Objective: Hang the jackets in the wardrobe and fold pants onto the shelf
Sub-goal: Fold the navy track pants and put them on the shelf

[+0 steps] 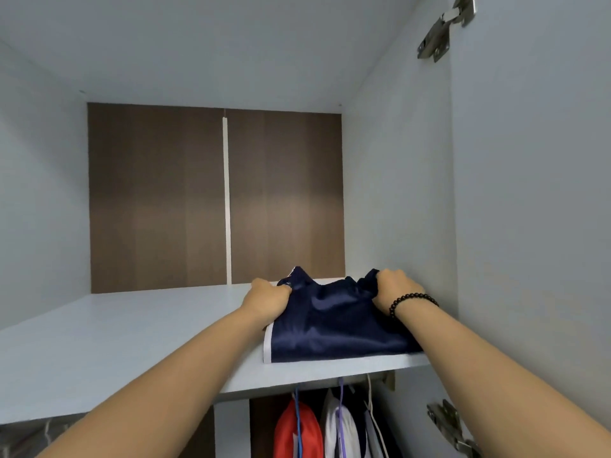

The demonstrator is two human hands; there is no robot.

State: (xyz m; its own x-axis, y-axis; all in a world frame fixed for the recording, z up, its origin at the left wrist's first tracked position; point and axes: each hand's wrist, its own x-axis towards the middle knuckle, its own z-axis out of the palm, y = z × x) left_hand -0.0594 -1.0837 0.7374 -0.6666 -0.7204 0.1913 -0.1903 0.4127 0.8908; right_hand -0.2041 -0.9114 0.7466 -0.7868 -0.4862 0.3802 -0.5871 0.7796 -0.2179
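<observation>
Folded navy pants (334, 328) with a white side stripe lie on the pale grey wardrobe shelf (125, 338), close to its right wall. My left hand (266, 300) grips the far left corner of the bundle. My right hand (395, 289), with a dark bead bracelet on the wrist, grips the far right corner. Under the shelf hang a red jacket (297, 428) and a white jacket (342, 431) on hangers, only their shoulders showing.
The brown back panel (158, 200) closes the compartment behind the shelf. The grey right side wall (396, 193) runs beside the pants. Metal door hinges (443, 31) sit at upper right and lower right. The left part of the shelf is bare.
</observation>
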